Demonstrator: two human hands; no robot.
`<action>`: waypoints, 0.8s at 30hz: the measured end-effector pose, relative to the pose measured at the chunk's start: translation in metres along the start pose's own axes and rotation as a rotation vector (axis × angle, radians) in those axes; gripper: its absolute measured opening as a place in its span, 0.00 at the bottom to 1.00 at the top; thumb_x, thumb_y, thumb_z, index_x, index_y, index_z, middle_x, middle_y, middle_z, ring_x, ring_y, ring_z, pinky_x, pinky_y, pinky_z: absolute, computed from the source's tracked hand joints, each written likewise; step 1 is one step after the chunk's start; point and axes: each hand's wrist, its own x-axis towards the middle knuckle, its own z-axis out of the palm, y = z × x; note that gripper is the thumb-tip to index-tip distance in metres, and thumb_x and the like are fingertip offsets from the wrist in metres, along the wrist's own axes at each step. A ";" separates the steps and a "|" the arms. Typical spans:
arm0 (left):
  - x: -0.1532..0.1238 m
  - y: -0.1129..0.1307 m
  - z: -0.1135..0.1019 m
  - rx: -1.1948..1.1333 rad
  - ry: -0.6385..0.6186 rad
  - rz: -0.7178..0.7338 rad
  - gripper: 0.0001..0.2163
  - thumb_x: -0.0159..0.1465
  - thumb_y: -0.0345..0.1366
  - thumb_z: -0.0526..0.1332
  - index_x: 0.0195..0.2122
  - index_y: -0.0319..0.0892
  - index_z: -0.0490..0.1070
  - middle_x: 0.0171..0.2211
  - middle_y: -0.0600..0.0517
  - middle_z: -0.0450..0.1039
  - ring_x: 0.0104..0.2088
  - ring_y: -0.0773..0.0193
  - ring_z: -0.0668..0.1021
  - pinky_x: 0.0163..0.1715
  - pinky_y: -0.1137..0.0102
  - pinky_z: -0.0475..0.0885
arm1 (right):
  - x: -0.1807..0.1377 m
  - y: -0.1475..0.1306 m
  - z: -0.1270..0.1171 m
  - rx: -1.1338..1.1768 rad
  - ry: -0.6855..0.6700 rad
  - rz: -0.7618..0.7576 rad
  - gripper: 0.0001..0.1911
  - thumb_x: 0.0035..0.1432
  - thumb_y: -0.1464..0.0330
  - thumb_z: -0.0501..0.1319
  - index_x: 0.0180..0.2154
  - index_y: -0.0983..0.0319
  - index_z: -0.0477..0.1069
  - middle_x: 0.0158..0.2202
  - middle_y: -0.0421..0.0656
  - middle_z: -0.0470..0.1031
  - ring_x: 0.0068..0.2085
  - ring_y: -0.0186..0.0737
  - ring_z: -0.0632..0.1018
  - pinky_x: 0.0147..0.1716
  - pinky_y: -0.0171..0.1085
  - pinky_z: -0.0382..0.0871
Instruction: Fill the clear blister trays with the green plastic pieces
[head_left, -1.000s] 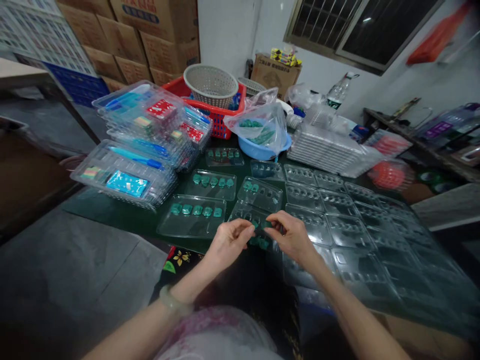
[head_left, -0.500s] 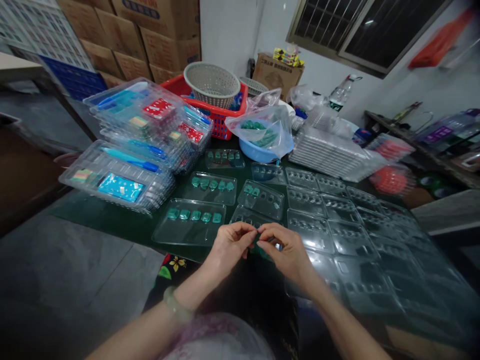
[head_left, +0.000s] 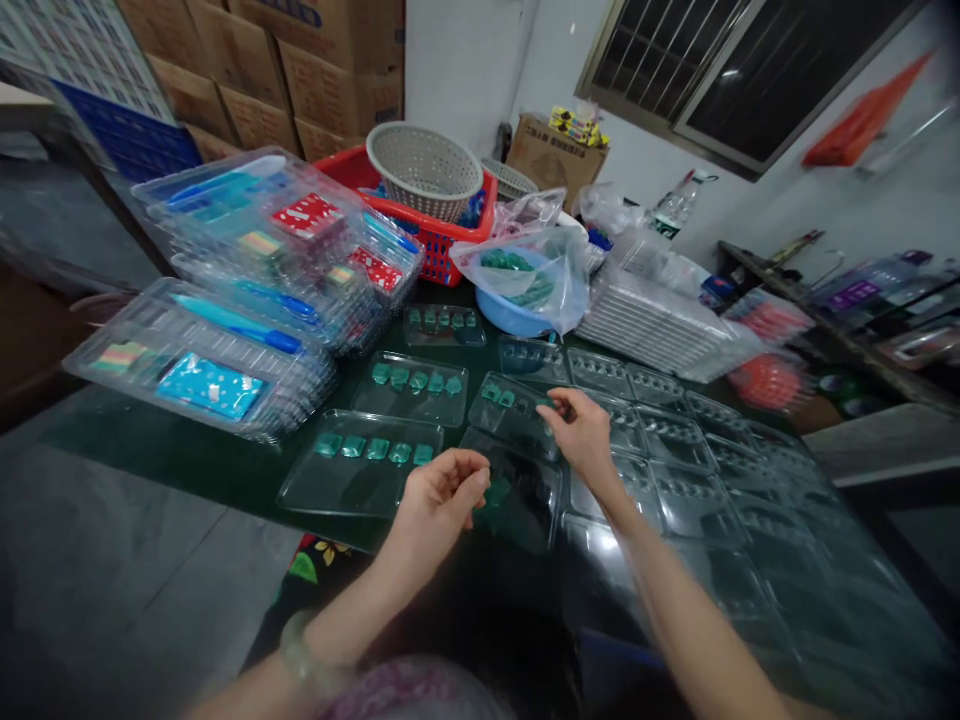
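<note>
My right hand [head_left: 581, 435] reaches over the right side of a clear plastic tray [head_left: 517, 422], thumb and fingers pinched together. What sits between its fingertips is too small to make out. Two green gem-like pieces [head_left: 498, 396] rest in this tray's upper left slots. My left hand [head_left: 442, 495] is closed in a pinch above the left edge of a nearer clear tray [head_left: 544, 535]; its fingertips hide whatever they hold. Loose green pieces [head_left: 496, 494] lie just beyond those fingertips. To the left, a clear tray [head_left: 360, 492] carries a row of several green pieces [head_left: 376, 448].
Many clear trays [head_left: 682, 435] cover the table's right side. A blue basin [head_left: 510, 315] with bagged green pieces stands behind. Stacked filled packs [head_left: 210, 385] occupy the left, beside a red basket [head_left: 439, 255] with a grey colander [head_left: 424, 170]. Cardboard boxes [head_left: 315, 95] rise behind.
My hands were together at the fingertips and have parted. The right moved forward to the tray with two pieces; the left shifted slightly left and nearer. The view has shifted a little.
</note>
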 end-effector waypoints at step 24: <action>-0.018 -0.014 -0.033 0.461 0.056 0.311 0.05 0.58 0.35 0.56 0.32 0.39 0.68 0.23 0.54 0.64 0.23 0.71 0.67 0.23 0.76 0.63 | 0.003 0.012 0.040 -0.571 -0.330 -0.363 0.13 0.58 0.74 0.49 0.41 0.64 0.69 0.35 0.49 0.73 0.39 0.44 0.67 0.38 0.40 0.53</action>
